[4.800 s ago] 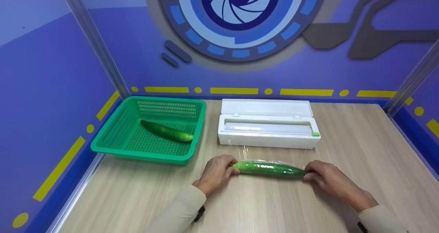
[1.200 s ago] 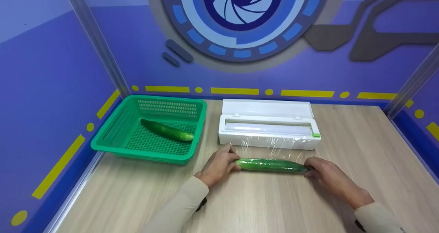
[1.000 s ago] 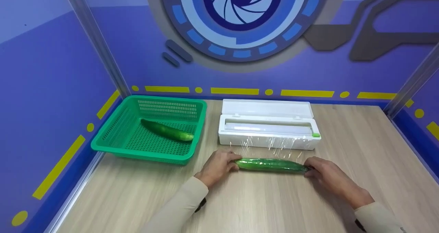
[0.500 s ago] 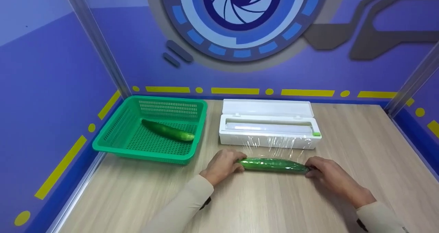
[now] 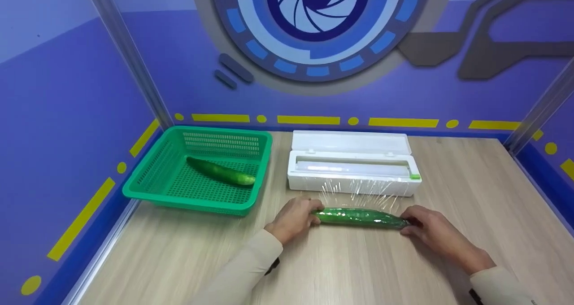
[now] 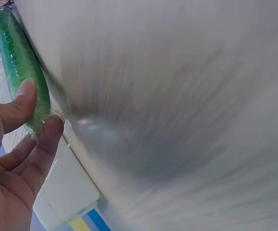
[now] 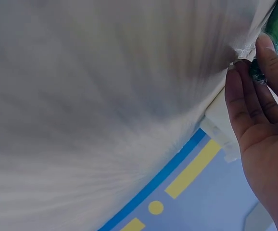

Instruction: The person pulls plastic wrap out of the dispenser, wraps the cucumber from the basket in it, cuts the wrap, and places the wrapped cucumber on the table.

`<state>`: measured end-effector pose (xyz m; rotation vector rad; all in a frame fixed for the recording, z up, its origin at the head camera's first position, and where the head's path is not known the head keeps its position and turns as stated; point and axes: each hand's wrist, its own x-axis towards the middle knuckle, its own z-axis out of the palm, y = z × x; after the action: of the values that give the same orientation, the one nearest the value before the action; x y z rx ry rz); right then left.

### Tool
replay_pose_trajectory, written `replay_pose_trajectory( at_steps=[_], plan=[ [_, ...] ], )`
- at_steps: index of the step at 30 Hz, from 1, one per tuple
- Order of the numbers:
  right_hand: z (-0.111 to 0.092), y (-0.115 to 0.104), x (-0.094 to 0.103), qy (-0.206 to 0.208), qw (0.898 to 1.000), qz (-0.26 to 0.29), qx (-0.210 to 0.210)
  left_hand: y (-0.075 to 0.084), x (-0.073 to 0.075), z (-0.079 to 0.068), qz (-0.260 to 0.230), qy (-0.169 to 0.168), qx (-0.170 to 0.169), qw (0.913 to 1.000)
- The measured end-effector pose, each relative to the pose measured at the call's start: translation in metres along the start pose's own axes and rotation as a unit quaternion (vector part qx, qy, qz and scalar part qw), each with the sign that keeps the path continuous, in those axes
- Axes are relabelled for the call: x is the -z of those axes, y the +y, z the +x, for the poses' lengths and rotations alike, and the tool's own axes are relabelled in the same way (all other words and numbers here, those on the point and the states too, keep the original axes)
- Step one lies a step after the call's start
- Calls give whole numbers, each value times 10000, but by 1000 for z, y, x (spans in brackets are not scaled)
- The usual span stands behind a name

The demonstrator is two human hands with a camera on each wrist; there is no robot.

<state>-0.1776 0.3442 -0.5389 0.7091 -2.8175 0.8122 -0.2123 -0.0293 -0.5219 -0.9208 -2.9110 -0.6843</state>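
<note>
A cucumber [image 5: 358,217] wrapped in clear cling film lies crosswise on the table in front of the film box. My left hand [image 5: 293,217] holds its paler left end; in the left wrist view the thumb [image 6: 27,94] lies along the cucumber and the fingertips touch film at its end. My right hand [image 5: 435,228] pinches the dark right end, where the right wrist view shows bunched film [image 7: 257,72] between thumb and fingers. A sheet of cling film [image 5: 358,197] stretches from the cucumber back to the white cling film box [image 5: 350,186], whose lid stands open.
A green plastic basket [image 5: 193,202] stands at the left with an unwrapped cucumber [image 5: 219,172] in it. The box carries a green slider [image 5: 415,176] at its right end. Blue-purple walls [image 5: 157,63] enclose the wooden table [image 5: 358,269] at the back and sides.
More film now spans between cucumber and box than 4.8 s ago. Over the last second my left hand shifted slightly right along the cucumber's end; my right hand kept its hold.
</note>
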Motion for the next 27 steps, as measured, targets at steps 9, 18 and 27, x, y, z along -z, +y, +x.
replay_pose_trajectory(
  at_steps=[9,18,27],
  plan=[
    [-3,0,4,163,9993,96,-337,3,3,3,-57,-230,145,9996],
    [8,-1,18,1305,9892,-156,-655,4,4,4,279,-222,0,9994],
    [24,10,28,1585,9813,357,-1036,5,4,5,416,-245,-5,9988]
  ],
)
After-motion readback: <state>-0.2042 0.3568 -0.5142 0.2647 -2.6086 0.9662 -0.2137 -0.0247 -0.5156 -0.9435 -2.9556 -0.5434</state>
